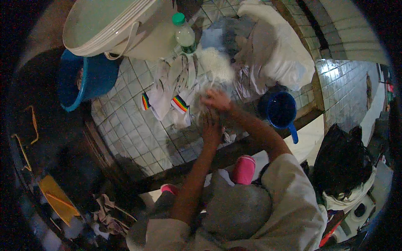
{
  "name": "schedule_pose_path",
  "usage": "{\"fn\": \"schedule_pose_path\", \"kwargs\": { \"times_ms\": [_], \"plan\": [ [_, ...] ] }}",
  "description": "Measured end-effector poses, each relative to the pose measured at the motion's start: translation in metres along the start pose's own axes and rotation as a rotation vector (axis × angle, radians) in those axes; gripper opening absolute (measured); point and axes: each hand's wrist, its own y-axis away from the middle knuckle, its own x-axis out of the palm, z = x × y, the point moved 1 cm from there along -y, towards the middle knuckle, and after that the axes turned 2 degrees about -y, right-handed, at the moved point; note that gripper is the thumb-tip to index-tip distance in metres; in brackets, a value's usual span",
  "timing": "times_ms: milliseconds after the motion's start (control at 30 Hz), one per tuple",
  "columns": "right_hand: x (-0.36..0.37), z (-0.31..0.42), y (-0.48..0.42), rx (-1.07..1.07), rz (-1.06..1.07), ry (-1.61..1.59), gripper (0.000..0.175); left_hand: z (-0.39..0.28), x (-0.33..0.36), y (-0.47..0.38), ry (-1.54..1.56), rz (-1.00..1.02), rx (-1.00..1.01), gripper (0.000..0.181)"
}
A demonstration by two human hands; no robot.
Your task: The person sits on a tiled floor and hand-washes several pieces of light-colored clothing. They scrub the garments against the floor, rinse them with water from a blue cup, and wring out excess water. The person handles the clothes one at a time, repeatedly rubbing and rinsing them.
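Note:
Both my hands are blurred and close together over the wet tiled floor [125, 131]. My right hand [217, 99] has curled fingers and lies just above my left hand [211, 122]. Pale wet fabric [205, 84] shows at their fingers, but whether either hand grips it is unclear. Left of the hands lie white socks [160, 102] with a rainbow-striped band [180, 104]. More pale, crumpled socks [182, 72] lie above these. A heap of grey and white clothes [260, 44] spreads beyond my right hand, beside a cream cloth [216, 64].
A clear bottle with a green cap [185, 34] stands beside a large white bucket [147, 40]. At the left is a blue tub [100, 72]. The blue dipper [281, 109] sits near the dark raised ledge [301, 116] on the right. A black plastic bag [342, 163] is farther right.

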Motion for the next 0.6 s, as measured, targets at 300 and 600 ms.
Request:
{"fn": "schedule_pose_path", "kwargs": {
  "times_ms": [300,600],
  "plan": [
    [0.005,-0.006,0.006,0.341,-0.028,-0.007,0.032,0.004,-0.005,-0.005,0.001,-0.026,0.042,0.061],
    [-0.020,-0.056,-0.035,0.580,-0.339,-0.278,0.036,-0.004,-0.025,-0.010,-0.031,-0.008,-0.026,0.044]
  ]
}}
